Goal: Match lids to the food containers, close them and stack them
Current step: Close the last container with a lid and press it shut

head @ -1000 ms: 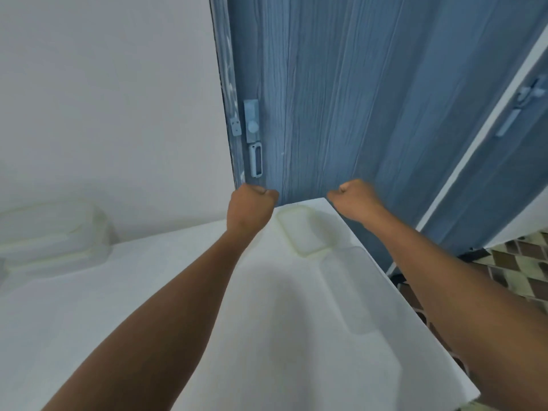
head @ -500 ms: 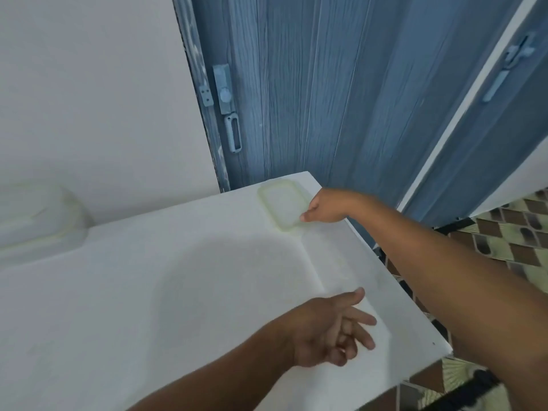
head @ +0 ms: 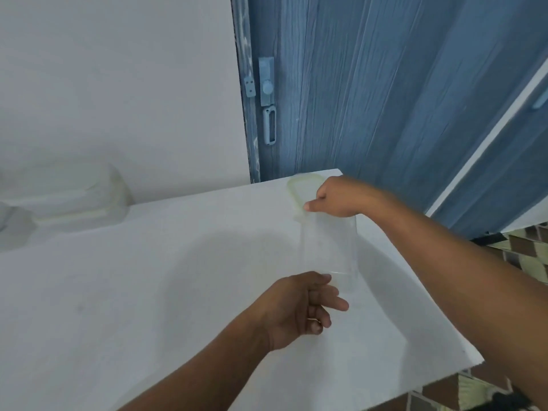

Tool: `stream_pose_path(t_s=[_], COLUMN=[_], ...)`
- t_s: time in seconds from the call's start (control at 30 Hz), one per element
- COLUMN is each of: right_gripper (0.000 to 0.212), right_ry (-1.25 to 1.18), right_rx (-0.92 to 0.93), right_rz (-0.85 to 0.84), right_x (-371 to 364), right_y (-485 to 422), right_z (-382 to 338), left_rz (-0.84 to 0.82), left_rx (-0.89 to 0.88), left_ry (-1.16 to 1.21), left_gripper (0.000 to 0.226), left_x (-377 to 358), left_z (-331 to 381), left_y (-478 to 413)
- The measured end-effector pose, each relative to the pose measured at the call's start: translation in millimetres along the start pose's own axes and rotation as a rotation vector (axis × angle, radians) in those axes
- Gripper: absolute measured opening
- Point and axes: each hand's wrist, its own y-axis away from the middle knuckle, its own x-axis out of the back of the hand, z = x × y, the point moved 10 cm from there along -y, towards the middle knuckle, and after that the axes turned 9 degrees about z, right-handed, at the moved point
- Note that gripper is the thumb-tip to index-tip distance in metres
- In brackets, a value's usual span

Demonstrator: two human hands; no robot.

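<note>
A clear lid with a pale yellow-green rim (head: 298, 188) lies at the far right corner of the white table (head: 148, 292). My right hand (head: 336, 200) covers its right part, fingers curled and thumb on its near edge, pinching it. Just in front of the lid stands a clear, almost invisible food container (head: 329, 250). My left hand (head: 302, 307) hovers at the container's near end with fingers loosely spread; the index finger is close to its rim, and contact is unclear.
Several closed, stacked translucent containers (head: 74, 197) stand at the far left against the white wall. A blue door (head: 370, 99) with a latch rises behind the table's far right corner. The table's right edge drops to a patterned tile floor (head: 522, 256).
My right hand has slid further over the lid and closed on its edge. My left hand has crept a little toward the clear container.
</note>
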Motion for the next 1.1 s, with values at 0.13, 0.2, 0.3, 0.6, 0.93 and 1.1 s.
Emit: stream_pose_path(t_s=[0.13,0.2,0.3,0.6,0.93,1.1], right_gripper=[0.056,0.054,0.055,0.052,0.021,0.013], right_ry=[-0.058,-0.147,-0.293,-0.483,-1.206,-1.572], right_rx=[0.040,0.056,0.099,0.246,0.085,-0.078], right_rz=[0.054,0.101,0.178,0.242,0.213,0.056], right_x=[-2,-8,-17,-52,-68,-101], right_y=[-3,-3,0,18,87,122], right_z=[-48,-80,-139,-297,-298,-278], left_rz=[0.140,0.200,0.279,0.512,0.773,0.858], left_rx=[-0.052,-0.076,-0.119,-0.170,-0.455,-0.517], left_ry=[0.023,0.039,0.073,0.179,0.346,0.387], left_gripper=[0.028,0.026,0.026,0.027,0.030,0.048], left_x=[60,92,141,262,354,368], left_z=[9,12,12,-17,-12,-22], left_y=[24,41,77,179,247,254])
